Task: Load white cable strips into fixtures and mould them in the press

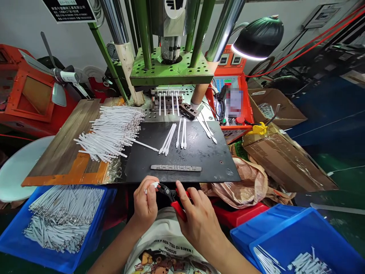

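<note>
My left hand (146, 201) pinches a small white plastic piece (154, 185) just in front of the table's front edge. My right hand (198, 213) is wrapped round the red handles of a pair of cutting pliers (168, 192), whose dark jaws meet the white piece. Beyond my hands a grey slotted metal bar (176, 168) lies on the black work plate (142, 163). Several white strips (167, 139) lie in small groups behind the bar. Further back, more white strips stick out of a metal mould (167, 99) under the green press (171, 76).
A large pile of white strips (114, 129) covers part of the wooden board (65, 140) at left. Blue bins (97, 236) with strips stand low on both sides. A lamp (258, 38), an orange control box (228, 129) and cardboard boxes (288, 160) are at right.
</note>
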Available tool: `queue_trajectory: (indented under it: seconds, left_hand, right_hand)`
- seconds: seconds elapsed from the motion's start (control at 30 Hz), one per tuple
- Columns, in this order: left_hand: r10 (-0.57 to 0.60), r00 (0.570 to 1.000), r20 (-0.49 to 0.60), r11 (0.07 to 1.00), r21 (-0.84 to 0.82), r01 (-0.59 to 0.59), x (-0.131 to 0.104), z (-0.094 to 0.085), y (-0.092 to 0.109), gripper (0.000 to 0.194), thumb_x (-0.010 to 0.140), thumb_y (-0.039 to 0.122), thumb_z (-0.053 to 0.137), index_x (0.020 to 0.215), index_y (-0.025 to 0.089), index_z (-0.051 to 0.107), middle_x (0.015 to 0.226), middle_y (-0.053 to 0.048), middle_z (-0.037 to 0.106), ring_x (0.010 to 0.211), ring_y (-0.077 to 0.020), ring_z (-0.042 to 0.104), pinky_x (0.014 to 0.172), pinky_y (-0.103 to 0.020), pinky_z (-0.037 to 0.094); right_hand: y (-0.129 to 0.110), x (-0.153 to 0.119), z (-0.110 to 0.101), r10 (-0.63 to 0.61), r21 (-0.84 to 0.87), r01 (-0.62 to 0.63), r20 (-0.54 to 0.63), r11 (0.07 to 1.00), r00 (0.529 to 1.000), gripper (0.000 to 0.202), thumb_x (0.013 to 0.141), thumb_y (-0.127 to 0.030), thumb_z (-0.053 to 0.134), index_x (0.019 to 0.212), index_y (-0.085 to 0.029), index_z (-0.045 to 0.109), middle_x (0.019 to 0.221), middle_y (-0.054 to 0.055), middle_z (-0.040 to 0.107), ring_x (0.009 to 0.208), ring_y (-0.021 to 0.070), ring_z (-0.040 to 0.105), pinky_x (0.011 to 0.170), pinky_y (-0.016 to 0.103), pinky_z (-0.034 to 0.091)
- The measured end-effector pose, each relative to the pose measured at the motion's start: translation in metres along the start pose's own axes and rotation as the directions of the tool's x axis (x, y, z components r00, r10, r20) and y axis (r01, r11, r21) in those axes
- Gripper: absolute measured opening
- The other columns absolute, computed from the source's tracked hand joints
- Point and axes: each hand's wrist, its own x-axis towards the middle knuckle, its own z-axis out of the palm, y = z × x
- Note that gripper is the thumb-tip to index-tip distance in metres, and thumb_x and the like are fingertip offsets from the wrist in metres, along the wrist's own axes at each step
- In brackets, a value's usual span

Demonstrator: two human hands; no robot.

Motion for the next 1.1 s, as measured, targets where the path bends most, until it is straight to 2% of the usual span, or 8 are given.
queue_trajectory:
  seconds: [0.3,0.57,0.77,0.83,0.9,0.97,1.0,1.1]
  left_hand:
    - [-0.177,0.984,-0.005,0.983,-0.038,0.177,0.004,0.004,-0.001,0.040,0.103,0.041,0.035,0.086,0.017,0.062,0.074,-0.003,0.058,0.056,-0.0116,0.048,0.051,-0.023,0.039]
    - [-0.421,0.902,0.096,0.872,-0.231,0.431,0.007,0.009,0.006,0.049,0.099,0.056,0.040,0.077,0.017,0.059,0.063,0.001,0.047,0.055,-0.0112,0.042,0.051,-0.022,0.035]
    - [-0.253,0.958,0.134,0.958,-0.101,0.267,0.012,0.005,0.006,0.053,0.101,0.054,0.033,0.065,0.019,0.048,0.057,0.002,0.042,0.052,-0.0114,0.039,0.053,-0.025,0.032]
    - [-0.200,0.964,0.176,0.973,-0.080,0.217,0.014,0.001,0.007,0.054,0.102,0.053,0.032,0.061,0.019,0.044,0.055,0.002,0.041,0.051,-0.0115,0.038,0.054,-0.027,0.031]
    - [-0.193,0.957,0.218,0.970,-0.107,0.220,0.015,-0.002,0.009,0.054,0.102,0.053,0.033,0.060,0.020,0.041,0.054,0.001,0.040,0.051,-0.0118,0.037,0.054,-0.027,0.030]
    - [-0.205,0.950,0.235,0.961,-0.134,0.241,0.015,-0.004,0.010,0.053,0.101,0.053,0.033,0.059,0.021,0.039,0.053,0.001,0.039,0.050,-0.0120,0.036,0.053,-0.028,0.030]
    - [-0.208,0.949,0.235,0.960,-0.136,0.244,0.015,-0.005,0.011,0.053,0.101,0.052,0.033,0.059,0.021,0.039,0.052,0.001,0.039,0.049,-0.0119,0.036,0.052,-0.028,0.030]
    - [-0.178,0.958,0.227,0.974,-0.096,0.204,0.017,-0.006,0.011,0.054,0.102,0.050,0.031,0.058,0.020,0.040,0.053,0.001,0.040,0.049,-0.0118,0.037,0.052,-0.027,0.030]
  right_hand:
    - [0.005,-0.003,0.015,0.002,0.059,0.001,-0.057,0.998,0.998,0.051,0.096,-0.014,0.041,0.147,-0.014,0.038,0.086,0.007,0.054,0.072,0.0227,0.051,0.062,0.033,0.039]
    - [0.012,0.002,0.003,0.010,0.074,-0.008,-0.027,0.997,1.000,0.060,0.096,-0.027,0.051,0.152,-0.013,0.035,0.103,0.014,0.054,0.087,0.0289,0.050,0.076,0.042,0.046]
    - [0.011,0.002,0.000,0.053,0.260,-0.084,0.125,0.962,0.991,0.053,0.095,-0.023,0.046,0.147,-0.012,0.045,0.096,0.012,0.059,0.080,0.0254,0.056,0.072,0.038,0.048]
    - [0.015,0.003,-0.002,0.013,0.539,-0.185,0.306,0.822,0.952,0.044,0.098,-0.030,0.044,0.138,-0.013,0.055,0.085,0.007,0.061,0.072,0.0207,0.058,0.069,0.033,0.048]
    - [0.019,0.003,-0.004,-0.163,0.778,-0.373,0.510,0.506,0.844,0.049,0.099,-0.050,0.043,0.124,-0.012,0.061,0.071,0.002,0.057,0.057,0.0163,0.055,0.058,0.028,0.046]
    - [0.021,0.002,-0.004,-0.339,0.815,-0.524,0.579,0.246,0.741,0.065,0.095,-0.066,0.040,0.117,-0.009,0.062,0.062,-0.002,0.051,0.045,0.0141,0.049,0.045,0.025,0.041]
    - [0.022,0.001,-0.004,-0.339,0.817,-0.527,0.577,0.235,0.743,0.066,0.094,-0.067,0.041,0.117,-0.009,0.062,0.063,-0.001,0.051,0.045,0.0144,0.049,0.045,0.025,0.040]
    - [0.017,0.001,-0.005,-0.039,0.721,-0.293,0.405,0.628,0.913,0.049,0.097,-0.045,0.049,0.131,-0.012,0.057,0.083,0.006,0.059,0.071,0.0209,0.059,0.064,0.032,0.049]
